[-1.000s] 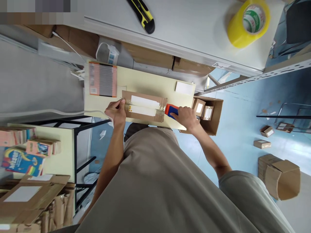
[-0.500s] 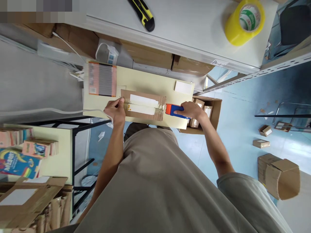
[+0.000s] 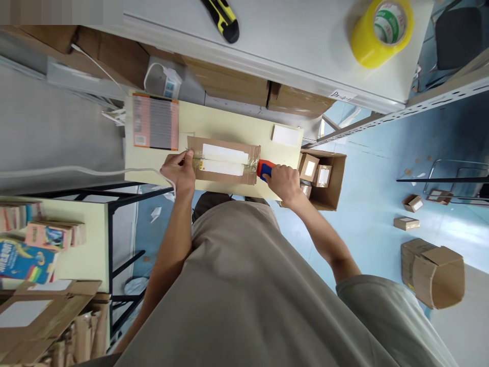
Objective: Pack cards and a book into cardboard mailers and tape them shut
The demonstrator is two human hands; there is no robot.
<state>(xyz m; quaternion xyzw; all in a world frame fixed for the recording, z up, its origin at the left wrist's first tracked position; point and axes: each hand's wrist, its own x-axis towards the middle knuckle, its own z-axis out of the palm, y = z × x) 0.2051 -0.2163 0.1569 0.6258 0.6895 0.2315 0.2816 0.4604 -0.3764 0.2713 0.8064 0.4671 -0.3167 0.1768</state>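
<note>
A flat brown cardboard box (image 3: 229,177) with white labels lies on the pale yellow table (image 3: 244,124), clear tape running along its middle and over its right end. At the box's left end is my left hand (image 3: 179,171), closed, thumb and finger pinching the edge where the tape lies. My right hand (image 3: 283,182) is wrapped round a blue and red tape dispenser (image 3: 264,169), whose red front touches or nearly touches the box's right end. Most of the dispenser is hidden by the hand.
An open carton (image 3: 339,183) holding several small boxes stands right of the table. A pink and grey package (image 3: 156,122) and a white slip (image 3: 286,135) lie on the table. The shelf above bears a utility knife (image 3: 224,20) and yellow tape roll (image 3: 367,43). A white cable (image 3: 84,169) crosses at left.
My right hand has moved left with the tape dispenser, tilting it and bringing it against or close to the box's right end. My left hand stays at the left end. The view has shifted slightly.
</note>
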